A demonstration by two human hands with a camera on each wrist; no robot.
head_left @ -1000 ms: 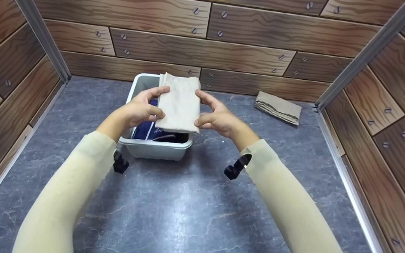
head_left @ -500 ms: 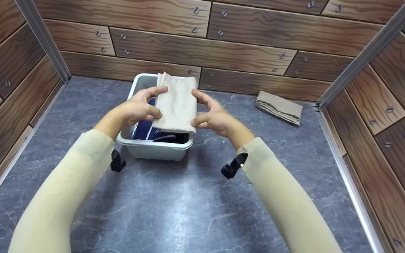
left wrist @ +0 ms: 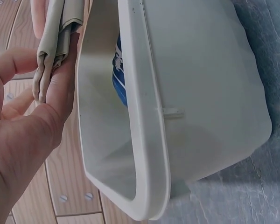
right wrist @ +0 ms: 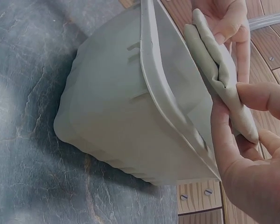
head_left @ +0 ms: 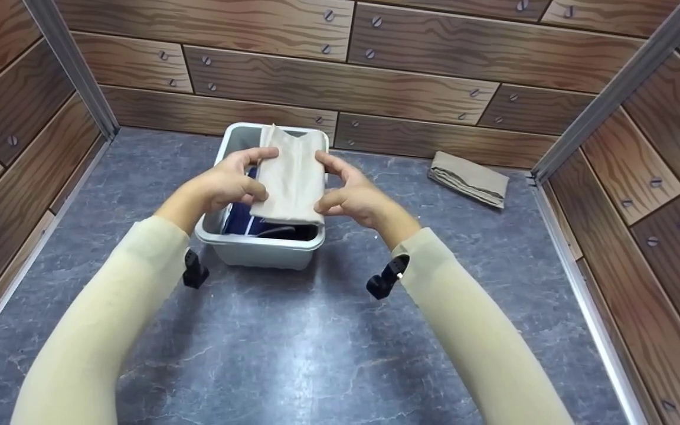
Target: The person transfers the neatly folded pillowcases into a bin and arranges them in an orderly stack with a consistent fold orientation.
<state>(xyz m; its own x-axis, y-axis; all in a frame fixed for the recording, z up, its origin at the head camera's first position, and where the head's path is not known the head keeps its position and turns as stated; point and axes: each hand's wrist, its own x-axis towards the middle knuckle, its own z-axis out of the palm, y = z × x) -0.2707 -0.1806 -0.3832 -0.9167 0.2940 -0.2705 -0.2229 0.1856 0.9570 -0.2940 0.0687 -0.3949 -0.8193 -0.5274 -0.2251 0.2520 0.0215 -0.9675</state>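
Together, the left hand [head_left: 231, 180] and right hand [head_left: 355, 198] pinch a folded beige cloth [head_left: 290, 177] by its two long edges, thumbs on top and fingers beneath, holding it flat over the open pale grey plastic bin [head_left: 257, 251]. Inside the bin lies what looks like a dark blue garment [head_left: 239, 221], partly hidden. Another folded beige cloth [head_left: 468, 179] rests on the grey marbled worktop [head_left: 293, 348] near the wood-patterned back wall [head_left: 411, 65].
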